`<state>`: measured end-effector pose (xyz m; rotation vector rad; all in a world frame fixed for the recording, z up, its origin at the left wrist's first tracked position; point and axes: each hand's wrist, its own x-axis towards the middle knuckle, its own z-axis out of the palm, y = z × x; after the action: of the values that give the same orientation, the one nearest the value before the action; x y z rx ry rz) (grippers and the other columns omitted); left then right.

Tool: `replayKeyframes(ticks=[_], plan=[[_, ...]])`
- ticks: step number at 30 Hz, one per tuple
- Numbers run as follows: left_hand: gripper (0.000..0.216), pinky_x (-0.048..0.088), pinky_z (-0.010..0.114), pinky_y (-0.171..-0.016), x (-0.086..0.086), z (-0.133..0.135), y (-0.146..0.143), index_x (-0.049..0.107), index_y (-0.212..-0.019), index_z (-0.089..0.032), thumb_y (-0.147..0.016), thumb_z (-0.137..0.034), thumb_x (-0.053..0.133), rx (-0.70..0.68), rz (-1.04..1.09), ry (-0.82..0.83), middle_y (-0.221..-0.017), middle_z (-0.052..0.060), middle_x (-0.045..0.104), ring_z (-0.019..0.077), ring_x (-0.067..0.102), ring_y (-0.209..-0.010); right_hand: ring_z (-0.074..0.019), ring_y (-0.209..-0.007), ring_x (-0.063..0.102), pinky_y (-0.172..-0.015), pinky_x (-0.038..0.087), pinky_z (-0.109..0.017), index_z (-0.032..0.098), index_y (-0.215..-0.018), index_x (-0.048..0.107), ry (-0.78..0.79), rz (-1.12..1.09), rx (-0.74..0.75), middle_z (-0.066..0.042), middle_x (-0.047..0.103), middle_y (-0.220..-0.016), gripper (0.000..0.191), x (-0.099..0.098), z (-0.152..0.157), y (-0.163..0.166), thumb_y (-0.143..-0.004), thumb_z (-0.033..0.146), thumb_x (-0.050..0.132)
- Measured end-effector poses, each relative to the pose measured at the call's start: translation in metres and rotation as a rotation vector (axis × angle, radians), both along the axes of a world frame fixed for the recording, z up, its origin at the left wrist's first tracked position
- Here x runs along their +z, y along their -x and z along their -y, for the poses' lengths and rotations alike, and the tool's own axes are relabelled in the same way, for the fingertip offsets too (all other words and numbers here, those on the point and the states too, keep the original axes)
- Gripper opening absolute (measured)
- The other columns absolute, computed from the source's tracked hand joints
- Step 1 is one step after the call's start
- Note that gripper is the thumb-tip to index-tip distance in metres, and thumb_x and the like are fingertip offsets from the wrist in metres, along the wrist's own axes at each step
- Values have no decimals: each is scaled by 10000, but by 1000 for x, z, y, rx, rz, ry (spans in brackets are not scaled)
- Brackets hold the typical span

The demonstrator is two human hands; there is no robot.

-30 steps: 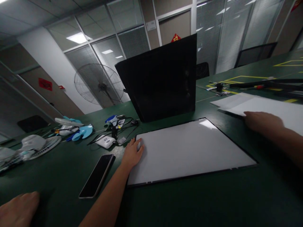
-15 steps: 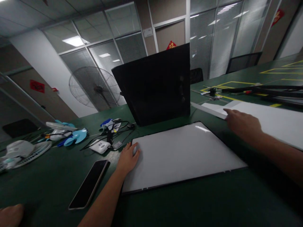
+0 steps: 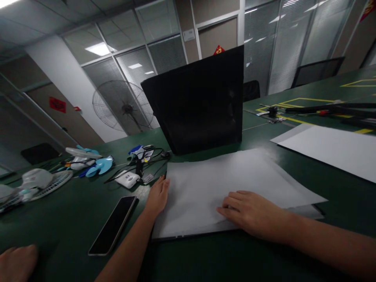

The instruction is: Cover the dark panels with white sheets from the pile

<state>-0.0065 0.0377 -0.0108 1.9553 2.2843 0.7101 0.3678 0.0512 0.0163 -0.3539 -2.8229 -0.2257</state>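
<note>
While a white sheet (image 3: 223,176) is lying over the flat panel (image 3: 188,234) on the green tabletop (image 3: 205,258), both hands are resting on it. The left hand (image 3: 158,194) is lying open and flat at the sheet's left edge, gripping nothing. The right hand (image 3: 249,211) is pressing palm down, fingers spread, on the sheet's near part. Covering appears largely done: the sheet is hiding almost all of the panel. It is sitting askew, though, its right corner overhanging, so squaring appears to be left. A phone (image 3: 113,225) is lying just left of the left forearm, a black screen (image 3: 199,102) is standing upright behind the panel, and more white paper (image 3: 331,149) is lying apart at the right.
</note>
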Motion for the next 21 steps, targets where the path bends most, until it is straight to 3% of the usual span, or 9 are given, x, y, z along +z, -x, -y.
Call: replayKeyframes(ticks=[4,7,9,12,15,16,19,21], plan=[[535,326,461,-1230,-1,-4,2,637,-1315,-151,-980,-516,436,-5,6,30,-1509,137,571,292,455,-1465,-197,-985,617,-836,506,-361,217,-1294,641,178,-8,71,-61,688,-1131,330,5,7,1,-1015,229,465],[655,339,457,-1220,-2,-6,3,523,-1438,-113,-895,-471,595,33,6,51,-1545,165,525,310,477,-1445,-197,-1051,625,-894,503,-362,241,-1347,624,380,-18,146,-54,699,-1173,369,11,9,-1,-1031,351,469],[722,345,447,-1218,-3,-7,4,441,-1505,-95,-889,-433,608,41,30,48,-1571,175,489,307,475,-1448,-184,-1019,648,-893,511,-351,261,-1397,602,497,-59,110,-55,709,-1166,423,16,3,-7,-1030,424,467],[748,332,441,-1228,-6,-8,6,403,-1540,-121,-878,-389,622,41,44,30,-1596,153,463,299,462,-1460,-162,-933,675,-852,534,-337,294,-1442,570,542,-217,-219,-49,709,-1190,477,18,-26,-24,-1038,488,408],[686,327,432,-1233,-8,-8,9,461,-1515,-166,-871,-341,618,5,30,21,-1566,118,511,277,464,-1461,-213,-1051,657,-935,525,-392,282,-1455,547,337,-307,-702,-61,659,-1310,537,6,-76,-55,-1019,550,383],[662,321,431,-1236,-9,-9,10,491,-1498,-171,-865,-321,617,-5,21,22,-1559,115,520,274,458,-1466,-260,-1136,628,-997,496,-439,219,-1470,529,287,-310,-799,-108,637,-1339,583,1,-93,-68,-1006,547,400],[604,291,450,-1249,-12,-10,12,566,-1447,-161,-856,-273,612,-15,-2,43,-1583,137,483,292,417,-1493,-331,-1184,593,-1042,450,-482,59,-1396,575,257,-270,-954,-223,615,-1326,617,-15,-137,-107,-986,497,426],[566,280,480,-1251,-12,-10,13,596,-1426,-170,-866,-256,598,-20,-5,63,-1610,144,442,307,395,-1505,-312,-1128,612,-1005,463,-444,72,-1300,648,270,-229,-1019,-220,626,-1303,562,-18,-155,-133,-991,481,417]])
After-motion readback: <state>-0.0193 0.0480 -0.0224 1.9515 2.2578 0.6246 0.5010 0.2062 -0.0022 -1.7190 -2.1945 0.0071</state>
